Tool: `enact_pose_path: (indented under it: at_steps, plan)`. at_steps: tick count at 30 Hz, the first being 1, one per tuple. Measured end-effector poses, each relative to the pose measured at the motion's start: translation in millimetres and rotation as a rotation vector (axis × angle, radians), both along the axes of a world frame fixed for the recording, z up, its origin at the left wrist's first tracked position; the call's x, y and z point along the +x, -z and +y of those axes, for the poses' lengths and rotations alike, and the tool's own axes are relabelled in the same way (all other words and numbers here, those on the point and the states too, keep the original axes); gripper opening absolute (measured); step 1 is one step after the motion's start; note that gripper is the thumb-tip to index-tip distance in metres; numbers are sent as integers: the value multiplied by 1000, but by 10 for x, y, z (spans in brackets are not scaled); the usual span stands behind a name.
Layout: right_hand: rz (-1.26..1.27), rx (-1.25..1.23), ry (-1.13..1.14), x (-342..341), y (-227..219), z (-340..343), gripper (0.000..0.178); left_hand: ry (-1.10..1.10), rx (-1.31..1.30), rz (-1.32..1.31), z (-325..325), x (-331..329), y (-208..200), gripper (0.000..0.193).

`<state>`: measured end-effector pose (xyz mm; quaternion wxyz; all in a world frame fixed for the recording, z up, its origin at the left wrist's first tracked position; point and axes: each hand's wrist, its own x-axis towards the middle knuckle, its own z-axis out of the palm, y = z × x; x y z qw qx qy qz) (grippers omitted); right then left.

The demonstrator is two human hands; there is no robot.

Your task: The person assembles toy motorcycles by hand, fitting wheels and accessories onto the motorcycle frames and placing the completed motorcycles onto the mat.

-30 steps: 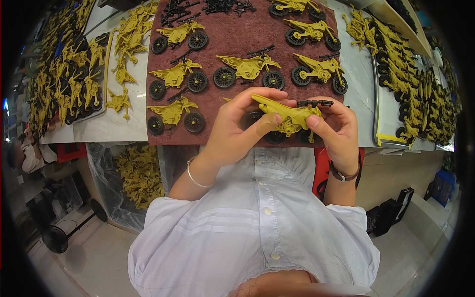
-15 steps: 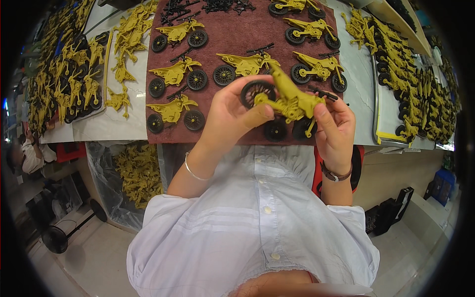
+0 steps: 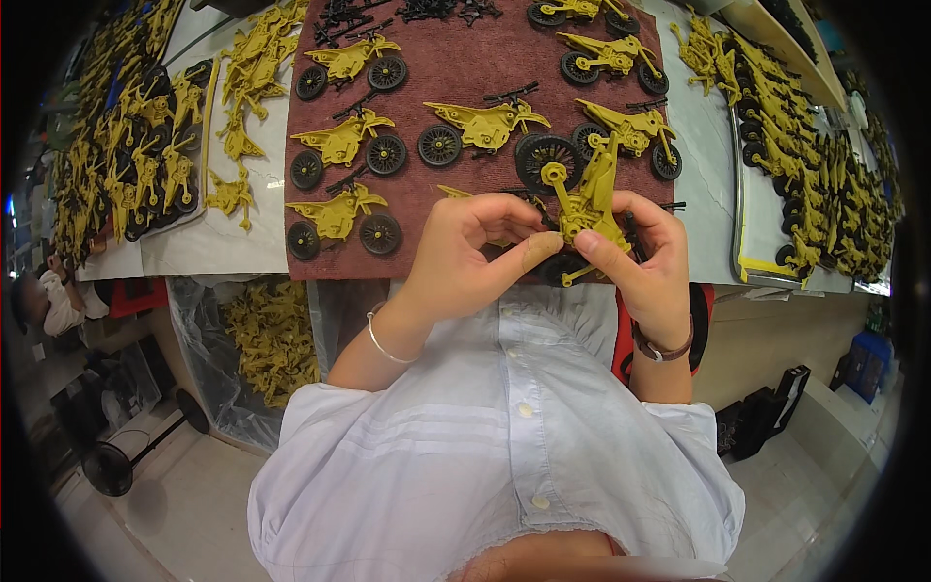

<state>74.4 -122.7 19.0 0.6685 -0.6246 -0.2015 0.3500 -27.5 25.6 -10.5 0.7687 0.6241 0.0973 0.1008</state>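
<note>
A toy motorcycle [image 3: 590, 199] with a yellow body and a black spoked wheel is held up over the near edge of a dark red towel [image 3: 465, 58], its wheel end pointing away from me. My right hand [image 3: 655, 257] grips its right side, thumb pressed on the yellow frame. On the other side my left hand [image 3: 480, 247] is closed in a pinch, thumb and fingers at the lower part of the frame. Beneath my hands another toy motorcycle lies mostly hidden. Just beyond, a complete toy motorcycle [image 3: 485, 126] rests on its side.
More toy motorcycles [image 3: 335, 218] lie in columns on the towel, with black parts [image 3: 436, 10] at its far edge. Yellow parts [image 3: 242, 141] sit left. Trays of motorcycles [image 3: 170, 160] stand both sides. A plastic-lined container of yellow parts [image 3: 272, 339] is below the table.
The toy motorcycle has turned in my hands, its wheel swinging from my left fingers to the far side. My left hand has shifted its hold down to the lower frame.
</note>
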Motion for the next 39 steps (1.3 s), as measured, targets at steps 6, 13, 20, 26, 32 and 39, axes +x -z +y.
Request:
enact_pose_path:
  at_steps: [6, 13, 20, 26, 32, 39]
  plan:
    - [7, 26, 47, -23, 117, -30, 20, 76, -178, 52, 71, 19, -36, 17]
    - [59, 21, 57, -47, 132, -18, 19, -132, -51, -28, 9, 37, -79, 21]
    - [34, 23, 71, -81, 95, 2, 20, -153, -68, 14, -34, 42, -92, 20]
    - [-72, 27, 86, -117, 43, -10, 20, -131, -264, -43, -30, -13, -44, 29]
    - [-139, 46, 87, -116, 24, -12, 22, -108, -289, -84, -28, -14, -48, 32]
    - [-548, 43, 39, -83, 114, -17, 25, -148, 138, -169, 73, 113, -95, 25]
